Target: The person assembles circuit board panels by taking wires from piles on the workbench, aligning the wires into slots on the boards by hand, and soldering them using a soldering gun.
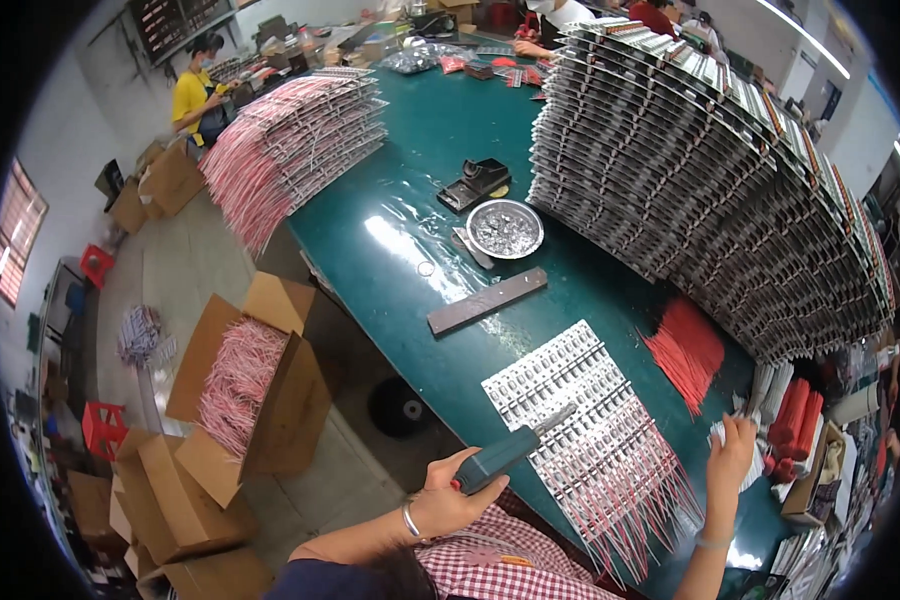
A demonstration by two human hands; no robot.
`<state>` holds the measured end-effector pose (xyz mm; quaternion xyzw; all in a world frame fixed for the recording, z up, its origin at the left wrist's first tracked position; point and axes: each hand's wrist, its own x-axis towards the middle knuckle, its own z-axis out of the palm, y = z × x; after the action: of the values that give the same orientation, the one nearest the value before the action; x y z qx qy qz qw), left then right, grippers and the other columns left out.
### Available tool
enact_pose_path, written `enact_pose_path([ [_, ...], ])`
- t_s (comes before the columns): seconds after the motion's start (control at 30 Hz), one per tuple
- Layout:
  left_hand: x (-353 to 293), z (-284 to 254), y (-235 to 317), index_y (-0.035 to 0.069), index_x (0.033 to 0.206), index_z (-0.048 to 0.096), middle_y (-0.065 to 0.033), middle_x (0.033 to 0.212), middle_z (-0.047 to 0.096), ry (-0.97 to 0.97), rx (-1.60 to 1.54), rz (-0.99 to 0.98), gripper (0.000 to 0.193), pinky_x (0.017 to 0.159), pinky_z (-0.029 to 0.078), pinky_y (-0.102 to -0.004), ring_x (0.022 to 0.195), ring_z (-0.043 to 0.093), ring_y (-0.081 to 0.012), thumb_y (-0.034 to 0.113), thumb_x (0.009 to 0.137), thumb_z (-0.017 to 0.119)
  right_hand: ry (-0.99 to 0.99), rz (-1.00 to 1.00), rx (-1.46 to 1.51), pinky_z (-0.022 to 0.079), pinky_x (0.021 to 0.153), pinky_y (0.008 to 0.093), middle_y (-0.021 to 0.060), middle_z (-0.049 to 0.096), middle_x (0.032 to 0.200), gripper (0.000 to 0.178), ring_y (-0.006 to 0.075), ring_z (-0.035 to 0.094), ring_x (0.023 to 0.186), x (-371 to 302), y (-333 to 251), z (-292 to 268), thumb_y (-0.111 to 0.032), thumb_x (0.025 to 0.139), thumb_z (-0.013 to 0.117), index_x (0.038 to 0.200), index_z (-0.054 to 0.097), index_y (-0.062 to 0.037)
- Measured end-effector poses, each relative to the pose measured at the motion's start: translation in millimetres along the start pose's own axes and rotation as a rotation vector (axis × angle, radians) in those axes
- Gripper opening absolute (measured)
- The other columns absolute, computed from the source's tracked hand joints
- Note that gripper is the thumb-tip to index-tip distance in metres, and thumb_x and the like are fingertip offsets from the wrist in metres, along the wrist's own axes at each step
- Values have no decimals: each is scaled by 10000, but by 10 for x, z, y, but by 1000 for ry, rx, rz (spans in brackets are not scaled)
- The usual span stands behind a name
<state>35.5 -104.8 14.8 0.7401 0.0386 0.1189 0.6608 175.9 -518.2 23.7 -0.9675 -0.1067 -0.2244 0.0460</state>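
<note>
A person is working at a green bench (400, 310), seen from above. The left hand (450, 496) is closing firmly around a green handheld tool (498, 460), whose narrow metal tip is pointing up and right across a pale panel (538, 372). That panel is lying flat on the bench in front of the person, its rows of small metal parts running across it, with pink and white wires (660, 492) trailing from its near right side. The right hand (733, 450) is hovering right of the panel, fingers curling inward near some pale bundles; whether they are pinching anything is impossible to tell. Beyond the panel, a dark flat bar (488, 300) is lying at a slant, and a round metal bowl (506, 255) is holding shiny bits. A fan of red wires (685, 352) is resting right of the panel, just before a tall, curving stack of boards (690, 190). Left of the bench, an open cardboard box (295, 410) is holding more pink wires.
</note>
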Motion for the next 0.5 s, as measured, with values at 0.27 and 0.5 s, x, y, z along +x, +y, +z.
enact_pose_path([
  [0.27,101,134,-2,-19,1038,686,-117,845,706,-81,15,110,252,655,527,-290,706,666,-149,90,842,800,31,139,-99,490,877,438,179,603,1067,328,364,574,1014,-567,411,238,34,787,715,1109,658,51],
  [0.5,-5,110,127,-21,1028,695,-96,826,698,-97,14,140,233,647,524,-279,707,654,-123,71,838,794,147,177,-168,499,791,443,133,614,955,73,329,597,928,-563,360,392,-27,851,669,923,659,-22],
])
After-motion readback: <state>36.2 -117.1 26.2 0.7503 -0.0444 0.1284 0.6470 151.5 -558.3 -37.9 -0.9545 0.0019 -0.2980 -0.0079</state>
